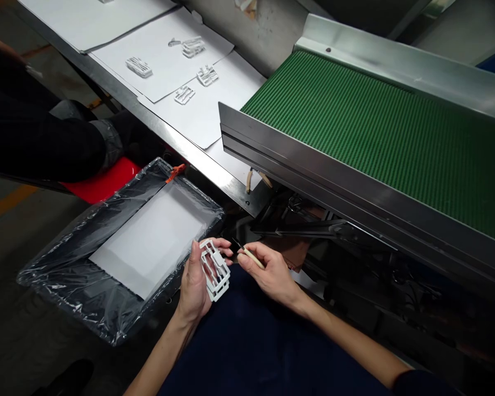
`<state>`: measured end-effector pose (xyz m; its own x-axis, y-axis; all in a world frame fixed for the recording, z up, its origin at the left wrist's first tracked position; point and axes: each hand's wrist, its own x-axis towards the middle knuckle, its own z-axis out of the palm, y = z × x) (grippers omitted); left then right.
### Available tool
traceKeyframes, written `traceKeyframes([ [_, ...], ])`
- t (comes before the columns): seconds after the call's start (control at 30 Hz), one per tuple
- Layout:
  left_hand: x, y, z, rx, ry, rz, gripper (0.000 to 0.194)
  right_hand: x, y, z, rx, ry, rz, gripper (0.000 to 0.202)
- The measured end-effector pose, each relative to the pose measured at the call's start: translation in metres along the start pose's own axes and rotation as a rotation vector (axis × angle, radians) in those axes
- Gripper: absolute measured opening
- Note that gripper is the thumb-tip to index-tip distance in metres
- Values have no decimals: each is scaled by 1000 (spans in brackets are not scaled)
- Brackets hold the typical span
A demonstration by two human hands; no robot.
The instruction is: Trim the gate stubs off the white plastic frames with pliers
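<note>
My left hand (pixel 194 283) is closed around a white plastic frame-like part (pixel 215 270) with slots and thin bars, tilted towards me above my lap. What look like two such parts may be stacked there; I cannot tell for sure. In my right hand (pixel 277 275) is a small knife with a pale handle (pixel 254 258), pinched between thumb and fingers. Its thin dark blade points at the white part, a little apart from it. Similar white plastic parts (pixel 184 95) lie on paper sheets on the metal table, some of them in small stacks.
Left of my hands stands a tray lined with clear plastic (pixel 78 313), holding a white sheet (pixel 148 242). A green conveyor belt (pixel 379 143) with metal side walls runs to the right. Pliers (pixel 249 180) lie at the table's corner (pixel 247 203). A seated person's leg (pixel 45 143) is at left.
</note>
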<state>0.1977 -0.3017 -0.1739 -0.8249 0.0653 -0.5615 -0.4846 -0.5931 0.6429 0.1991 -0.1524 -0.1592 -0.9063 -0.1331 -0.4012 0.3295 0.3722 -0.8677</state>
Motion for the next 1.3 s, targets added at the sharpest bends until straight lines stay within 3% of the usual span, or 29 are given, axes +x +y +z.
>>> traceKeyframes([
  [0.13,1,-3,4,-110,-12,-72,53,6,6,13,103,-22,45,31],
  [0.33,1,-4,8,-125,-1,-30,64,6,14,19,192,75,67,30],
  [0.6,8,-2,11,-143,14,-12,66,1,18,17,390,-145,112,31],
  [0.83,10,6,18,-331,2,-122,52,2,13,13,593,-234,127,31],
  [0.97,10,12,21,-301,18,-68,50,3,13,14,560,-160,104,28],
  [1.13,13,22,11,-225,81,161,43,4,19,11,390,43,62,26],
  [1.23,13,21,-1,-142,72,85,24,4,19,7,364,43,10,23],
  [1.3,12,17,-7,-87,11,-31,24,4,18,5,354,22,-31,21],
])
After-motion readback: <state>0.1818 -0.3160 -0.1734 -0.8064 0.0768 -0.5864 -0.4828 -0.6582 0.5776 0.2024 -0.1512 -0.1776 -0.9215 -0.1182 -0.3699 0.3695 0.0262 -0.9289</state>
